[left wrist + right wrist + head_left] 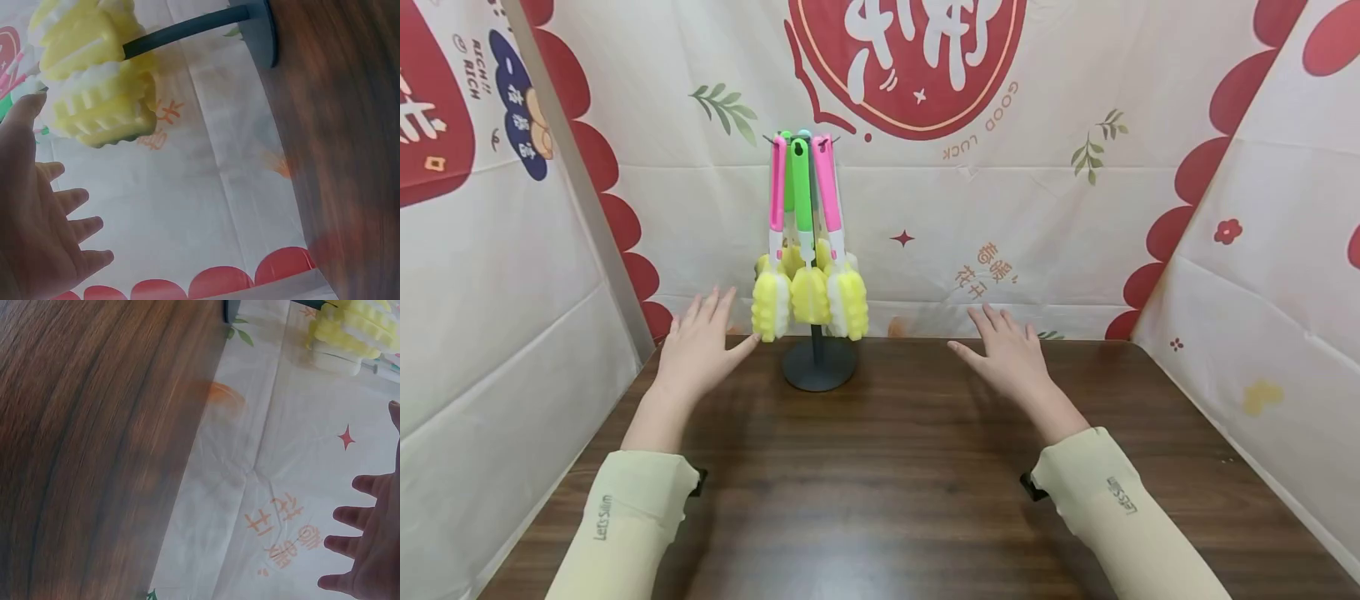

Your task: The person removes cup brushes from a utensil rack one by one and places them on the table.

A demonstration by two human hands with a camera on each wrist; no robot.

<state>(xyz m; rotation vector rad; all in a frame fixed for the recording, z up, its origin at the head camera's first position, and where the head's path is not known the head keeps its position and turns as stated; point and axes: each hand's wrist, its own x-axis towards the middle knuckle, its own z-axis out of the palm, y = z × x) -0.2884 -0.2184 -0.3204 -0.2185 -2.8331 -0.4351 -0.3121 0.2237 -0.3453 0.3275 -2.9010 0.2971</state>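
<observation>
Several sponge brushes with yellow-and-white heads (pixel 809 297) and pink or green handles (pixel 802 183) hang from a dark stand (pixel 819 368) at the back of the table. My left hand (pixel 698 343) is just left of them, fingers spread and holding nothing. Its thumb tip comes close to the leftmost brush; whether they touch I cannot tell. In the left wrist view the sponge heads (pixel 103 94) lie beyond that thumb. Over the table's right half, my right hand (pixel 1009 350) is held out with fingers spread, apart from the brushes. The rear brushes are partly hidden.
A dark wooden table (pixel 850 475) spreads beneath both arms. Printed white cloth (pixel 1000 208) with red scallops rises behind it, and similar cloth walls stand on the left (pixel 497 333) and right (pixel 1285 317).
</observation>
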